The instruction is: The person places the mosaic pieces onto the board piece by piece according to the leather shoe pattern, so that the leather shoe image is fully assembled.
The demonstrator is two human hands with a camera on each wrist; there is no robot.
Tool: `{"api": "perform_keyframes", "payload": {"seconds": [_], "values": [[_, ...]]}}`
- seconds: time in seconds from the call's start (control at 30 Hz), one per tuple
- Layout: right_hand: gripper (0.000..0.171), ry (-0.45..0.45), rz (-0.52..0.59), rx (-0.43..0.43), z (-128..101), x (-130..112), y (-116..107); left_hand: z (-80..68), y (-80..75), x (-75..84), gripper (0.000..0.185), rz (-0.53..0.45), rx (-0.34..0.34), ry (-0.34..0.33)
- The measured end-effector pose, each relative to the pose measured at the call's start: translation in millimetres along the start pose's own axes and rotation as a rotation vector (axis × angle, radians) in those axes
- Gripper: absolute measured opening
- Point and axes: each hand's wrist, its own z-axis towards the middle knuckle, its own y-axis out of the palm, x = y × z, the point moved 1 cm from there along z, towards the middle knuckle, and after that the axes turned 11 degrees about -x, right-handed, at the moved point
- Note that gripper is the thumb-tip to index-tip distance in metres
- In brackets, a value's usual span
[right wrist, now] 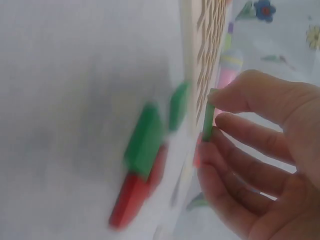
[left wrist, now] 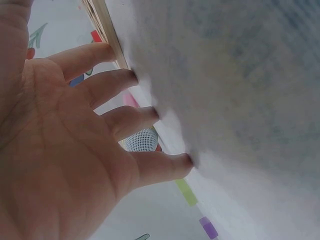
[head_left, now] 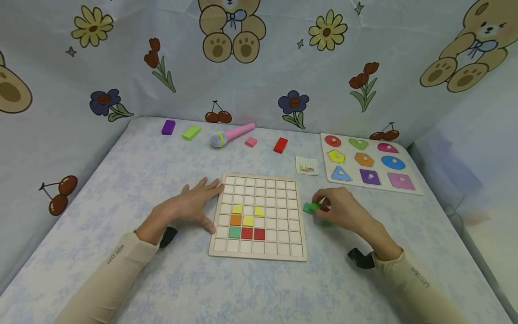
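A: What was found at the left?
B: The left hand (head_left: 190, 204), fingers spread and holding nothing, touched the left edge of the grid board (head_left: 282, 236); the board lay flat on the surface (head_left: 259, 292), coloured tiles (head_left: 247, 221) in its lower-left cells.
A: And rightward?
B: The right hand (head_left: 344, 209) pinched a green block (right wrist: 208, 117) between thumb and fingers; loose blocks (right wrist: 144, 142), green and red, lay near it; farther right lay a shape board (head_left: 350, 164).
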Motion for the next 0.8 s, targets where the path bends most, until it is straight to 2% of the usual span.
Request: {"api": "perform_keyframes", "payload": {"seconds": [0.2,0.4,0.67,0.8], "values": [[0.017,-0.216,-0.029,0.008,-2,-43,19,0.2,-0.1,1.2,0.127,0.000,0.003,0.000],[0.014,-0.370,-0.072,-0.056,1,-71,42,0.0,0.1,0.3,0.127,-0.005,-0.003,0.000],[0.009,-0.436,-0.112,-0.076,4,-85,52,-1.0,-0.1,1.2,0.127,-0.007,-0.003,-0.009],[0.014,-0.421,-0.135,-0.126,-2,-87,53,-1.9,-0.6,2.5,0.127,-0.007,-0.005,-0.012]]}}
